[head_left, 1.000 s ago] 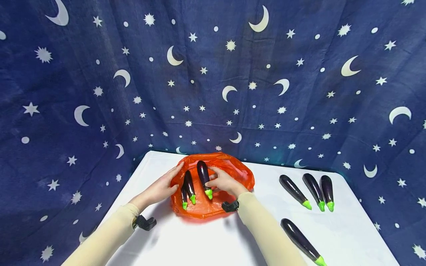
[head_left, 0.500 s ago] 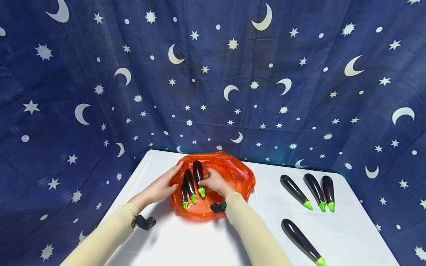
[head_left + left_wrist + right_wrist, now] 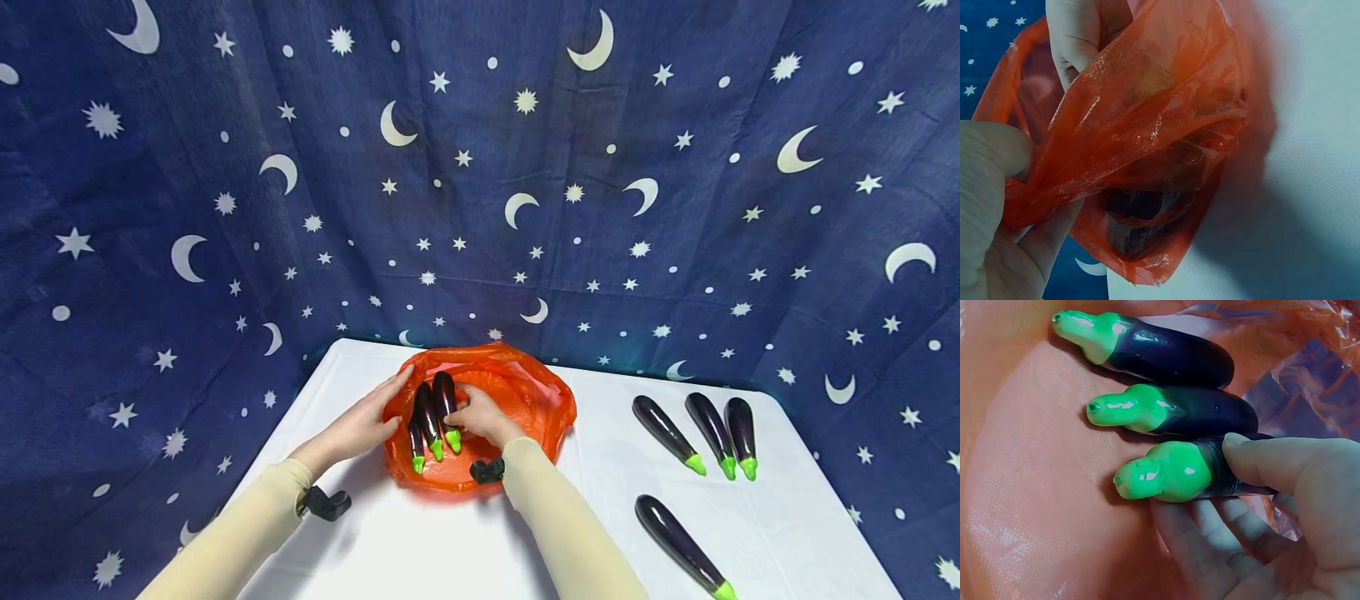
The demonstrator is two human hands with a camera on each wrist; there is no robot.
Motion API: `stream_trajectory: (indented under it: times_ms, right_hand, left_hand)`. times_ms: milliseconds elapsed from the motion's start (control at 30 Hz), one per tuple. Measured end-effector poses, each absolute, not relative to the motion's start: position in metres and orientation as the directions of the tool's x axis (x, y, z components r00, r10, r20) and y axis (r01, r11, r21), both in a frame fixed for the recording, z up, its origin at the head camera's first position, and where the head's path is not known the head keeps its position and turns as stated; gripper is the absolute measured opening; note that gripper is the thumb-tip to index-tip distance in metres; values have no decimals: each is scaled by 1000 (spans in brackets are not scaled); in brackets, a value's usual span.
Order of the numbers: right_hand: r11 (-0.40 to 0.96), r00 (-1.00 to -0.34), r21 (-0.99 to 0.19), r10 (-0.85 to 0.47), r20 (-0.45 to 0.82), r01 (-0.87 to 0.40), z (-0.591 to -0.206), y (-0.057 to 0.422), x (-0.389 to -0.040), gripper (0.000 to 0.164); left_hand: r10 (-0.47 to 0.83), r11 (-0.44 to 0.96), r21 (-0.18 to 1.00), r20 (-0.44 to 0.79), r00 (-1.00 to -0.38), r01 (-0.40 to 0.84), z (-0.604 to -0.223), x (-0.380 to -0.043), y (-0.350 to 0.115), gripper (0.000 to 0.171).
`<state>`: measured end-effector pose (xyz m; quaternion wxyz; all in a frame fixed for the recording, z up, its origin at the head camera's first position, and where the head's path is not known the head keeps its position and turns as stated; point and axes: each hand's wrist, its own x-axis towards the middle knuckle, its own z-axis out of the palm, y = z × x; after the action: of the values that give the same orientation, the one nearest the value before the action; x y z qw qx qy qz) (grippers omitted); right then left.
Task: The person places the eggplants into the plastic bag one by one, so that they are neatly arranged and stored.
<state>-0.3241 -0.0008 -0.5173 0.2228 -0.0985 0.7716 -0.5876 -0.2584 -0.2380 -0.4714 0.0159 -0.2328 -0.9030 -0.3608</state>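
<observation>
An orange-red plastic bag [image 3: 536, 400] lies spread with its mouth facing up. My left hand [image 3: 366, 421] pinches its left rim, thumb and fingers on either side of the film in the left wrist view. Inside the bag, my right hand [image 3: 483, 415] holds an eggplant [image 3: 444, 396] near its green stem end, thumb on top and fingers beneath in the right wrist view. Beside that one lie a second eggplant [image 3: 1210, 412] and a third eggplant [image 3: 1175, 353], side by side with stems pointing the same way. Folded film hides part of the contents in the left wrist view.
On the white table [image 3: 420, 550], three eggplants lie at the right, one of them the middle eggplant [image 3: 708, 433]. A further eggplant [image 3: 682, 542] lies nearer the front right. A dark blue curtain [image 3: 480, 183] with moons and stars hangs behind the table.
My right hand has moved left inside the bag with its eggplant, now lower and close against the other two. My left hand has stayed at the rim.
</observation>
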Motion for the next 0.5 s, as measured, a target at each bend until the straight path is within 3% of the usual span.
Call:
stream_trajectory:
  times_ms: [500]
  right_hand:
    - [286,-901,-951,-374,-221,115,-522,-5,-323,69]
  left_hand:
    - [415,629,639,206,-886,443,-472,-258,-239,87]
